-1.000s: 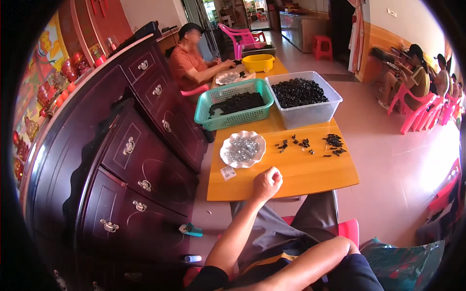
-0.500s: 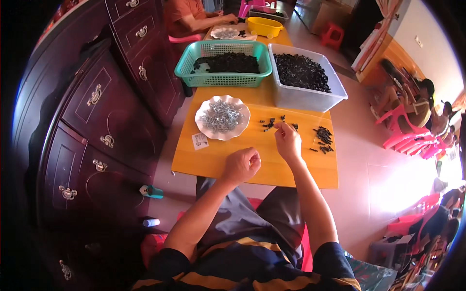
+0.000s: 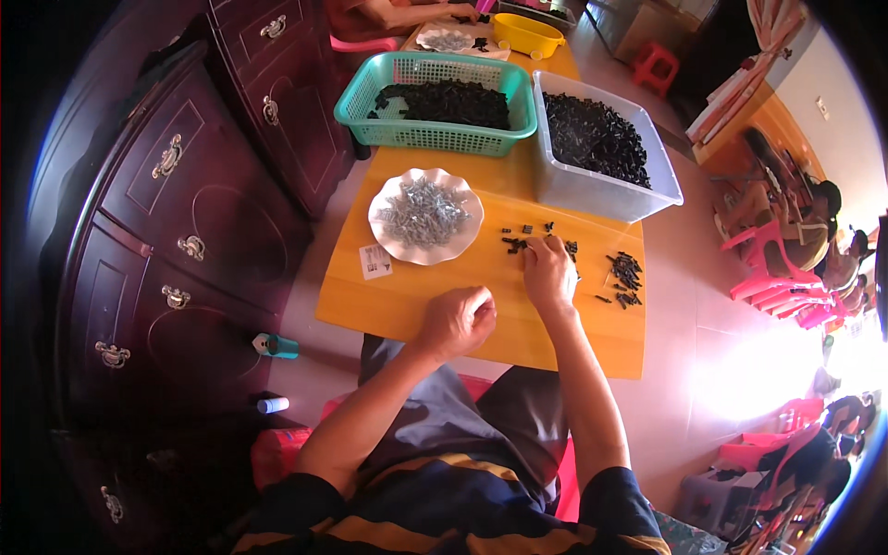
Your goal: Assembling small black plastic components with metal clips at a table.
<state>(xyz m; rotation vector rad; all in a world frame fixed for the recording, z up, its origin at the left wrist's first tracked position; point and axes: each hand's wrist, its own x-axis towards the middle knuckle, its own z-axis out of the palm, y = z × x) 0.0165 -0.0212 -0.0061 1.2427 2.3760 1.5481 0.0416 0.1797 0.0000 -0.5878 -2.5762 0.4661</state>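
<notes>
My left hand (image 3: 460, 321) is curled closed above the near part of the wooden table (image 3: 379, 310); whatever its fingers may hold is hidden. Farther forward, my right hand (image 3: 550, 271) reaches down with bent, gathered fingers at a small scatter of black plastic pieces (image 3: 514, 245). Its fingertips touch or hover over them, and I cannot make out a piece between them. To the left, a white scalloped plate (image 3: 380, 242) holds a heap of small clear, silvery pieces (image 3: 424, 213). A second group of black pieces (image 3: 626, 272) lies near the table's right edge.
At the back stand a green basket (image 3: 435, 139) and a translucent bin (image 3: 606, 196), both with black pieces. A printed card (image 3: 376, 262) lies by the plate. Beyond are a yellow basin (image 3: 527, 35) and another person's arm (image 3: 421, 14). Dark cabinets (image 3: 213, 222) line the left side.
My right hand has come down slightly onto the scattered black pieces. The left stays closed in nearly the same place. The whole view has shifted and tilted a little.
</notes>
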